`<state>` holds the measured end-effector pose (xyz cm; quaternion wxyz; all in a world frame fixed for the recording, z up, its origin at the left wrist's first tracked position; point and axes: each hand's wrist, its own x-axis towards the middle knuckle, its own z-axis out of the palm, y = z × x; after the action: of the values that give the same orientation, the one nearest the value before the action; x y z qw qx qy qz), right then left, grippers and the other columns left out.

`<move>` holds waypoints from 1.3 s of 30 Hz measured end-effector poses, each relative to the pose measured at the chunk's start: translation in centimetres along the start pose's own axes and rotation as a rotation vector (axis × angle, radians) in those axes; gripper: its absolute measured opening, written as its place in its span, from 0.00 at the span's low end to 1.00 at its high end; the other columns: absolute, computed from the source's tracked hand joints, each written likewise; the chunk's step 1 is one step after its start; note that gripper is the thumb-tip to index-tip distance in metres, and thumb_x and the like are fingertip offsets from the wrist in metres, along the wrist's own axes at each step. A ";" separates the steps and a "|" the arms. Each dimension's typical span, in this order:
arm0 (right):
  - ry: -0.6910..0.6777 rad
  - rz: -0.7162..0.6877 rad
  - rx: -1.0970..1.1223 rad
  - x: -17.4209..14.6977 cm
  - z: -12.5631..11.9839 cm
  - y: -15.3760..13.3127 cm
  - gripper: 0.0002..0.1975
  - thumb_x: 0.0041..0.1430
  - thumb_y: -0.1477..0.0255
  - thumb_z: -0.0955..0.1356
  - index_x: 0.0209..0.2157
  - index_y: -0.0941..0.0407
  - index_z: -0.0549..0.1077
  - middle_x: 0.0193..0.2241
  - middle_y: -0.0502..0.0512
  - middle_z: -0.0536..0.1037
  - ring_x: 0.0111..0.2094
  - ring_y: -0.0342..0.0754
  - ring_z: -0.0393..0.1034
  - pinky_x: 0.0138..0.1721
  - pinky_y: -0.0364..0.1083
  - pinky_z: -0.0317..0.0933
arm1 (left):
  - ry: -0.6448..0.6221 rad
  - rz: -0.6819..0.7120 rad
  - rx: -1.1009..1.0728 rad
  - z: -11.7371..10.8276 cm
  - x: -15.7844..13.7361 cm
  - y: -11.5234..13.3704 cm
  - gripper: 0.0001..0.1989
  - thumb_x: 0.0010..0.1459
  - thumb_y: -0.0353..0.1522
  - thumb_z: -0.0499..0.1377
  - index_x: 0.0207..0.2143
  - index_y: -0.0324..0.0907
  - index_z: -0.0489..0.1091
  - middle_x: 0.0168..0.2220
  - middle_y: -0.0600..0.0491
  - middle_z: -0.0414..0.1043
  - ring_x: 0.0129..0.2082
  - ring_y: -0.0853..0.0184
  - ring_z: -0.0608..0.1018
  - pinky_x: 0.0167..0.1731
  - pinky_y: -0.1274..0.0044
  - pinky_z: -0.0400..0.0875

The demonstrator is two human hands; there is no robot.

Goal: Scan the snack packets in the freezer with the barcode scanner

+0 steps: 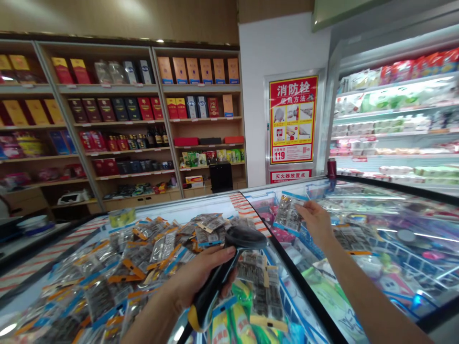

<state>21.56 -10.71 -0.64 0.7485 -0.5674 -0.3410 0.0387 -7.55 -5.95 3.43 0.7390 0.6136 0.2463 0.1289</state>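
Observation:
My left hand [204, 272] is wrapped around the handle of a black handheld barcode scanner [245, 236] with a yellow-orange part low on the grip. Out to the right, my right hand [315, 217] pinches a clear snack packet [289, 212] with a blue top strip, above the freezer's glass. A large heap of similar snack packets [143, 258], with orange or blue strips, spreads over the left glass. Beneath the scanner more packets [256, 286] lie near green and yellow bags [236, 317]. Another packet [353, 238] rests on the right glass, past my right wrist.
A black frame bar [297, 267] divides the freezer top. Shelves of boxed goods [193, 71] line the back wall, with a red and yellow fire hydrant poster [294, 119] beside them. An open refrigerated display [394, 119] stands at right, and a dark red can [332, 168] at the freezer's far edge.

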 end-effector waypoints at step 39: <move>0.088 -0.015 -0.072 0.2 -0.2 1.6 0.14 0.38 0.62 0.69 0.21 0.56 0.64 0.14 0.44 0.64 0.17 0.40 0.58 0.20 0.41 0.55 | 0.091 -0.027 -0.094 2.5 -2.0 -0.6 0.19 0.45 0.46 0.55 0.21 0.37 0.61 0.18 0.54 0.64 0.13 0.75 0.65 0.15 0.82 0.54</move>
<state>22.35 -10.26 -1.95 0.7421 -0.5927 -0.3131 -0.0044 -7.99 -9.12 3.60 0.7566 0.5685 0.2818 0.1581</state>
